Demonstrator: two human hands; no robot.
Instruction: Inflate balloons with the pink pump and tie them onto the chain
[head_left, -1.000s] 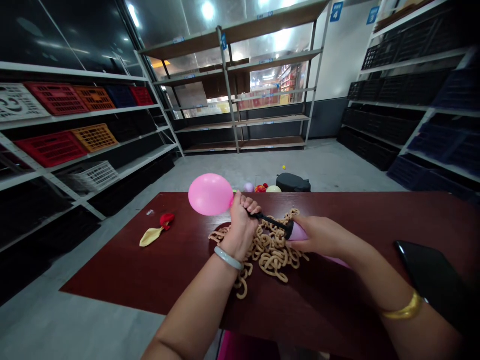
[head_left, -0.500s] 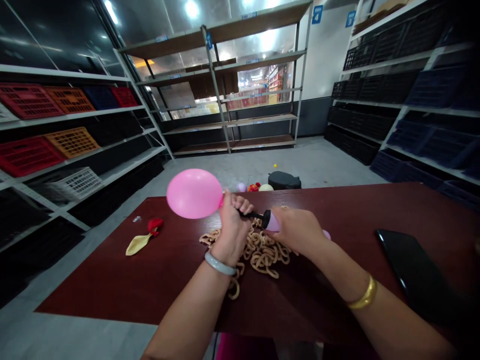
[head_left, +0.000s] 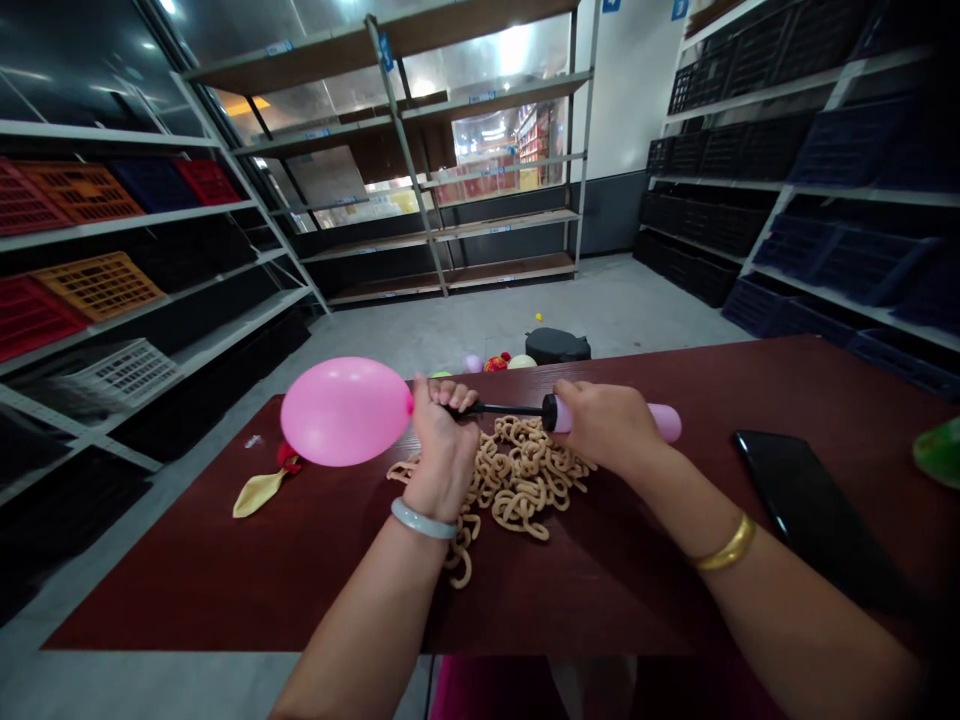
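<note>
Both hands on pump [head_left: 664, 422], pink balloon [head_left: 345, 410] inflated at its tip.
Fingers of left hand [head_left: 442, 425] clamped round balloon neck and nozzle; right hand [head_left: 604, 425] fingers clamped on pump barrel, rod showing between. Held just above chain pile [head_left: 525, 470] on tabletop [head_left: 300, 570].

Inflated pink balloon [head_left: 345, 411] on a hand pump [head_left: 550, 412]
The balloon is oval and lies sideways above the counter [head_left: 225, 570], its neck hidden in the left hand [head_left: 442, 425]. The pump runs level rightward, black rod drawn out, pale pink barrel in the right hand [head_left: 604, 425].
</note>
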